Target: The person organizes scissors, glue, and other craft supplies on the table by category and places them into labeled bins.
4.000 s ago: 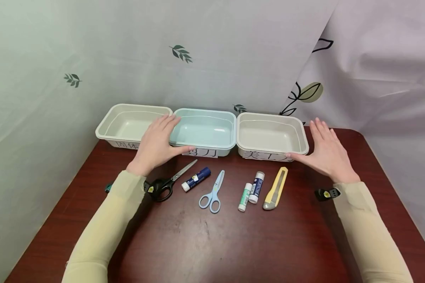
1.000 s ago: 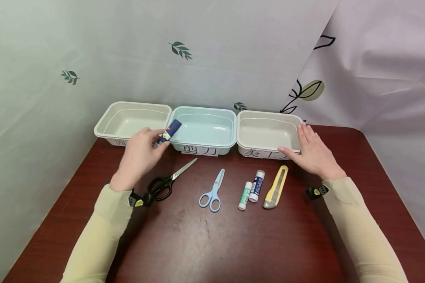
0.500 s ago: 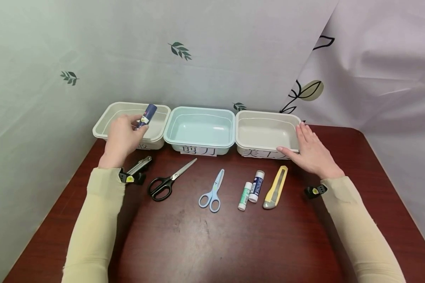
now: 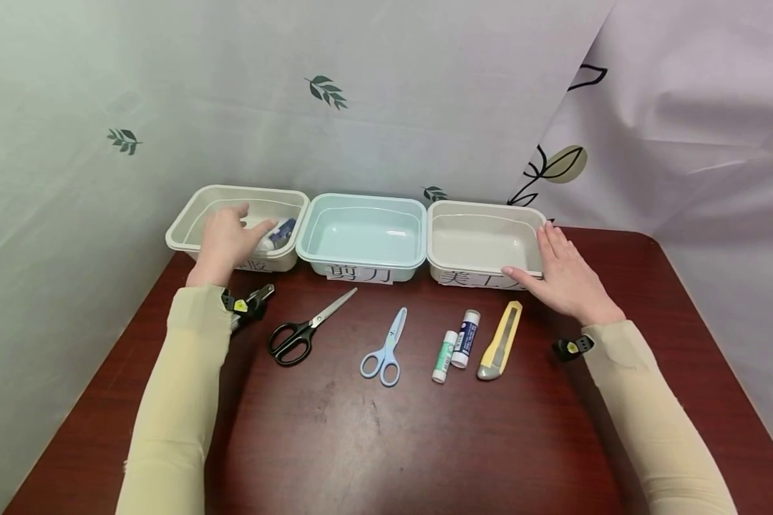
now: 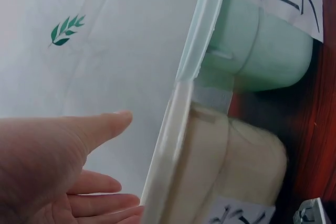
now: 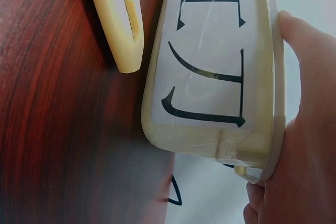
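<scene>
My left hand (image 4: 224, 239) hovers over the left cream bin (image 4: 196, 214), thumb and fingers spread apart with nothing between them. Inside that bin, by its right end, lies a dark blue glue stick (image 4: 283, 233) with a white end, just beyond my thumb. My right hand (image 4: 570, 279) rests on the right cream bin (image 4: 489, 279), its thumb at the front rim and the fingers along the right end. In the right wrist view the thumb touches the rim above the paper label (image 6: 210, 56). Part of the fingers there is hidden behind the bin.
Between the cream bins stands a light blue bin (image 4: 363, 243). Before them on the table lie black-handled scissors (image 4: 299, 336), light blue scissors (image 4: 388, 350), a green glue stick (image 4: 445, 356), another blue glue stick (image 4: 467, 338) and a yellow utility knife (image 4: 501, 340). A partly hidden metal-tipped tool (image 4: 258, 299) lies by my left wrist.
My left hand picked the blue glue stick off the table, carried it left and let it go in the left bin. The right hand moved slightly left onto the right bin's rim.
</scene>
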Motion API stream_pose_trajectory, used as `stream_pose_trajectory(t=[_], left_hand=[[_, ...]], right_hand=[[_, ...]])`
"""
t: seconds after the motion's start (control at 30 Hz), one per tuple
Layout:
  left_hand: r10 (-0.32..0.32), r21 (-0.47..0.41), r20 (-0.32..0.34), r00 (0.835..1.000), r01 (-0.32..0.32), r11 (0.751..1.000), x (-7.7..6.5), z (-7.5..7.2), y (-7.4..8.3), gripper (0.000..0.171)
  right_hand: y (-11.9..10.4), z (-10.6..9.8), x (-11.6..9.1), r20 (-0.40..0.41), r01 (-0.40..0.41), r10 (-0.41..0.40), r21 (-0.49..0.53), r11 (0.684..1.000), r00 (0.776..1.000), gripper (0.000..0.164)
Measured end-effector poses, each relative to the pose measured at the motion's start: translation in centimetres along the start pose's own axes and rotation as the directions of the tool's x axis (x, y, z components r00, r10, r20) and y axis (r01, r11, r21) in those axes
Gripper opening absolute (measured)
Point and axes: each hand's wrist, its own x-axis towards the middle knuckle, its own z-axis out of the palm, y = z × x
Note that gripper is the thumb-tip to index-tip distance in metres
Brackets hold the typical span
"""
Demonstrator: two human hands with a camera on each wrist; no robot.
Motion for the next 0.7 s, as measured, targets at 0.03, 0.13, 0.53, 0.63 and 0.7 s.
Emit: stream_pose_trajectory(t=[0.03,0.13,0.53,0.63,0.7], left_hand=[[-0.004,-0.005,0.003,1.0,0.004,1.0,-0.1,0.0,0.1,0.074],[0.006,-0.018,-0.01,1.0,-0.006,1.0,-0.3,0.0,0.3,0.072],[0.092,-0.074,-0.077,0.993,-0.097,0.993,-2.2,-0.2,1.8,0.068],[0.138,-0.078,-0.09,0.986,-0.145,0.986,-3.0,0.0,2.7,0.064],[0.167,-0.084,-0.093,0.982,-0.175,0.981,-3.5,0.2,3.3,0.062]], right_hand=[[0.0,0.0,0.0,-0.001,0.001,-0.001,-0.002,1.0,1.0,0.104],[0.0,0.0,0.0,0.001,0.004,-0.004,-0.004,1.0,1.0,0.103],[0.0,0.0,0.0,0.009,0.004,-0.004,-0.002,1.0,1.0,0.103],[-0.1,0.0,0.0,0.011,0.003,-0.003,-0.003,1.0,1.0,0.104],[-0.1,0.0,0.0,0.012,0.001,-0.001,-0.004,1.0,1.0,0.104]])
